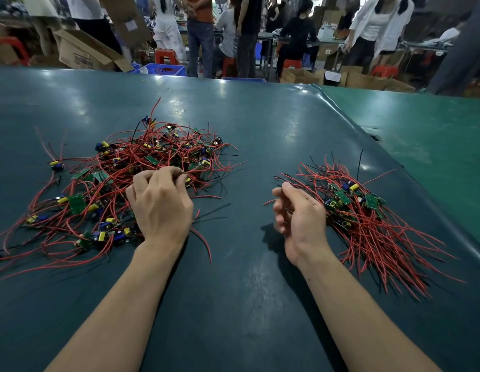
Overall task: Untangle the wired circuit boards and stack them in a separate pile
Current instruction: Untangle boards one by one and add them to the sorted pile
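Note:
A tangled heap of small green circuit boards with red and black wires (152,162) sprawls over the left half of the dark mat. A tidier pile of sorted boards (357,208), wires fanned toward me, lies on the right. My left hand (162,205) reaches into the near edge of the tangle, its fingertips curled and pinching at wires or a board there. My right hand (298,213) hovers just left of the sorted pile with loosely curled fingers and holds nothing.
The dark green mat (246,291) covers the table; its right edge curls up over a lighter green surface (421,124). Beyond the far edge stand several people, red stools, a blue crate (163,69) and cardboard boxes (83,53).

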Demonstrator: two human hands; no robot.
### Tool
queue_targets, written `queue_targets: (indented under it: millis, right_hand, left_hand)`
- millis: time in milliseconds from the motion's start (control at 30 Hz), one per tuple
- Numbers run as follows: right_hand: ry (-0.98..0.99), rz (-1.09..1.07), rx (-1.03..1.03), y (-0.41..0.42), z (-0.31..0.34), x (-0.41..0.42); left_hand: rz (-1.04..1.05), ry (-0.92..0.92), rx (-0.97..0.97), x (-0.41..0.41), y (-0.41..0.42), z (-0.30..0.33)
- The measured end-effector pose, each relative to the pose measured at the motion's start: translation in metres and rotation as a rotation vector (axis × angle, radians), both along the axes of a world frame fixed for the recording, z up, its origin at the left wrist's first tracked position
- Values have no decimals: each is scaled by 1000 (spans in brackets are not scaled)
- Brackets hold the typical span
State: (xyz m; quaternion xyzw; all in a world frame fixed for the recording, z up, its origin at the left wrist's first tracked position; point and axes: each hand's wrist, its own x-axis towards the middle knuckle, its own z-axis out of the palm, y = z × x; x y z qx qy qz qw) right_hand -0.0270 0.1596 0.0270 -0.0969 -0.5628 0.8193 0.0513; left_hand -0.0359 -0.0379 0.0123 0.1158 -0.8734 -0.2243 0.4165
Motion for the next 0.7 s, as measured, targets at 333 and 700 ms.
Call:
queue_targets:
  millis: [333,700]
  right_hand:
    - [103,369,52,-14,-2,5]
    - [63,231,-188,-2,3,-1]
  left_hand:
    - [-698,331,-321,17,37,3]
    - [-844,298,-110,22,43,3]
